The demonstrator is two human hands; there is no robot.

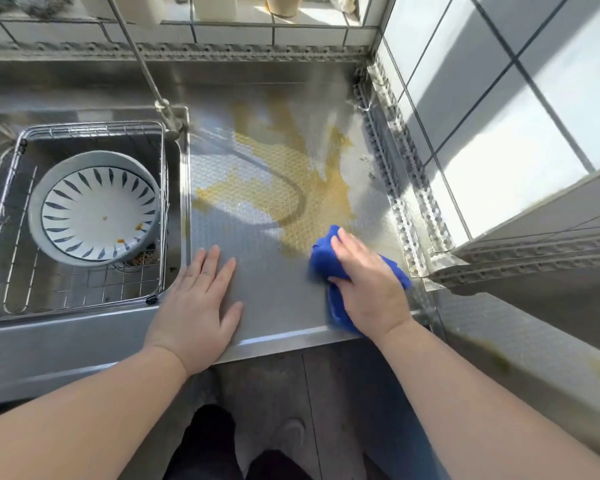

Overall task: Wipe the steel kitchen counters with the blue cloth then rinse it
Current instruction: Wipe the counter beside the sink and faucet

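The textured steel counter [274,292] fills the middle of the view, with a wide yellow-brown spill [312,188] smeared across its centre and back. My right hand [368,282] presses the bunched blue cloth [323,254] onto the counter at the near right edge of the spill. The cloth shows above, below and to the right of my fingers. My left hand [201,299] lies flat on the counter's near left part, fingers spread, holding nothing.
The sink [174,209] at left holds a wire basket [94,128] with a blue-striped bowl [94,209] tipped inside. A tap pipe [142,64] crosses above it. Tiled walls close the back and right. A second steel ledge [520,344] at right also carries yellow stains.
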